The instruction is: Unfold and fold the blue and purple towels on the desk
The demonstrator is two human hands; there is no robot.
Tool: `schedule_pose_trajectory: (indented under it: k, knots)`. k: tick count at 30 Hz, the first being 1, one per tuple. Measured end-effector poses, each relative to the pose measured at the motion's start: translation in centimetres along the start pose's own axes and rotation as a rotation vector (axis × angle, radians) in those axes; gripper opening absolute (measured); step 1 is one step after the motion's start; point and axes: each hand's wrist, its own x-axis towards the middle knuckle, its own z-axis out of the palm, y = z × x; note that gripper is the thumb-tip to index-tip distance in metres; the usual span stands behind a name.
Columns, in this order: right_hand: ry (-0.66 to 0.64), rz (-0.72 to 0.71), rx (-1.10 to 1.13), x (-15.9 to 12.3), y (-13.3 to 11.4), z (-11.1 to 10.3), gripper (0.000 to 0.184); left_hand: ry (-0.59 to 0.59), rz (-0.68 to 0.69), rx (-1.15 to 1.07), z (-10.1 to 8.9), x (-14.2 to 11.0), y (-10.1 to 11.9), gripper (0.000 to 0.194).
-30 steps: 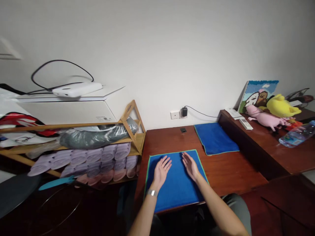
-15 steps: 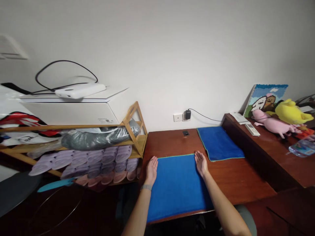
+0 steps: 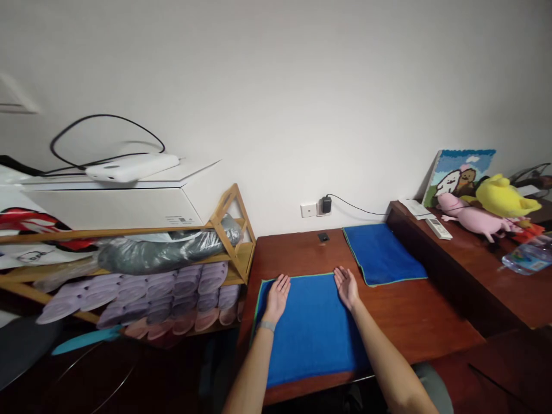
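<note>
A blue cloth [image 3: 313, 328] with a green edge lies spread flat on the reddish-brown wooden table [image 3: 293, 253]. Over its left part is my left hand [image 3: 277, 298], open, palm turned inward, fingers stretched toward the wall. My right hand [image 3: 346, 287] is open too, at the cloth's far right corner, its palm facing the other hand. Neither hand holds anything; whether they touch the cloth I cannot tell. Beyond my right hand lies a second blue cloth [image 3: 383, 253], folded, also with green edging.
Left of the table stands a wooden rack [image 3: 244, 259] with purple slippers [image 3: 146, 287] and a white box [image 3: 116, 207] on top. A charger [image 3: 326, 204] is plugged into the wall. On the raised right desk lie a remote control [image 3: 439, 228], a pink plush toy [image 3: 470, 218] and a plastic bottle [image 3: 528, 256].
My left hand has moved right, from the cloth's left edge to over the cloth, and that edge now shows. My right hand has shifted slightly left. The view has turned a little.
</note>
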Motion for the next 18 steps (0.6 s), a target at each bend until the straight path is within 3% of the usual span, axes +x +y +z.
schedule_pose_trajectory:
  k: [3, 5, 9, 12, 15, 18]
  knots:
    - [0.023, -0.026, 0.013, 0.7, -1.8, -0.5, 0.035, 0.009, -0.006, 0.002, 0.2, 0.4, 1.3, 0.038]
    - [0.003, -0.039, 0.025, 0.3, -0.8, 0.3, 0.036, -0.023, -0.004, -0.015, 0.9, 0.0, 0.9, 0.038]
    - [-0.148, 0.031, 0.049, -2.0, 5.1, 3.3, 0.040, -0.133, -0.069, -0.045, 3.4, -1.1, -2.4, 0.043]
    - [-0.180, 0.140, 0.078, -3.2, 8.7, 5.1, 0.036, -0.123, -0.119, -0.041, 4.3, -1.4, -4.4, 0.048]
    - [-0.153, 0.188, 0.100, -3.0, 8.8, 5.7, 0.037, -0.063, -0.099, -0.031, 3.3, -0.9, -3.6, 0.048]
    - [-0.127, 0.165, 0.061, -2.0, 6.2, 4.9, 0.037, 0.016, -0.029, -0.010, 1.0, -0.1, -0.5, 0.044]
